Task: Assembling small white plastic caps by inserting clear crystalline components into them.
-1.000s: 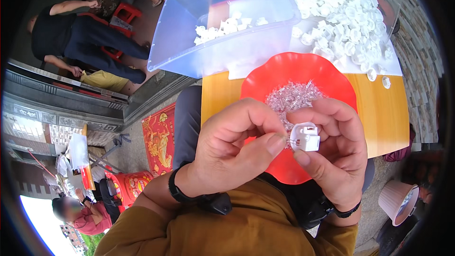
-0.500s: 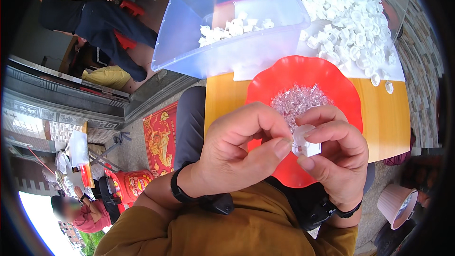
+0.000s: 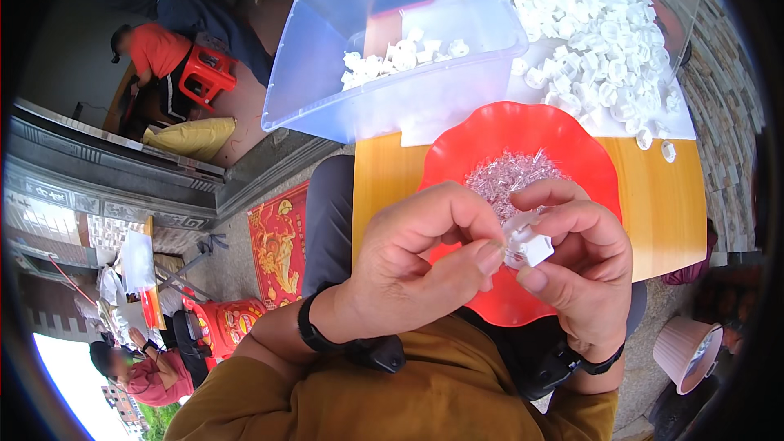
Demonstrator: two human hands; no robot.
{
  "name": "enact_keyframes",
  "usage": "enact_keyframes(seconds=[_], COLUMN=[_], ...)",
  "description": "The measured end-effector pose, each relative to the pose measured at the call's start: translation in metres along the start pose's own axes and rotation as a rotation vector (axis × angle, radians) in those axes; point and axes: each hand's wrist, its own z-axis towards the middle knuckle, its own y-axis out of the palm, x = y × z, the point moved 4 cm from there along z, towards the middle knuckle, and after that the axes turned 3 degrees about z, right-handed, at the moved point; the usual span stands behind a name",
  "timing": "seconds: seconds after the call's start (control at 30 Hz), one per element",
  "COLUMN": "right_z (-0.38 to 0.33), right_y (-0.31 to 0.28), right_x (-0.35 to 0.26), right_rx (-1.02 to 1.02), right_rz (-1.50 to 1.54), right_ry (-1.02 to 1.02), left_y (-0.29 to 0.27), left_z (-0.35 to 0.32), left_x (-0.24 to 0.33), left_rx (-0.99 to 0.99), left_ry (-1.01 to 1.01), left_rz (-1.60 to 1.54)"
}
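Note:
In front of my chest, my right hand (image 3: 584, 265) grips a small white plastic part (image 3: 535, 250) with a rounded translucent side, between thumb and fingers. Against its left side, my left hand (image 3: 420, 257) is closed in a thumb-and-forefinger pinch. Whatever sits in that pinch is too small or hidden to make out. Both hands are over a red scalloped bowl (image 3: 600, 165), which holds a heap of thin clear plastic pieces (image 3: 514, 173). My hands cover the bowl's near left portion.
A clear bluish tub (image 3: 314, 86) with some white parts (image 3: 400, 59) stands on the wooden table (image 3: 661, 212). At the far right lies a large pile of white parts (image 3: 596, 41). A pink bin (image 3: 682, 351) is at the lower right. Other people are on the left.
The white part has tilted slightly in my right hand, and my left fingertips remain against it. At the far left, the standing person has shifted and a seated person in red has come into view.

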Motion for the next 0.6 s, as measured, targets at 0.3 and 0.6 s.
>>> enact_keyframes(seconds=[0.3, 0.6], right_z=[-0.0009, -0.0022], right_y=[0.0013, 0.0029], right_x=[0.0017, 0.0043], right_rx=[-0.037, -0.037], right_rz=[0.097, 0.158], right_ry=[0.05, 0.113], left_y=[0.0038, 0.0029], left_z=[-0.0001, -0.0007], left_x=[-0.0008, -0.0013], left_rx=[-0.032, 0.036], left_ry=[-0.084, -0.115], left_rz=[-0.068, -0.184])
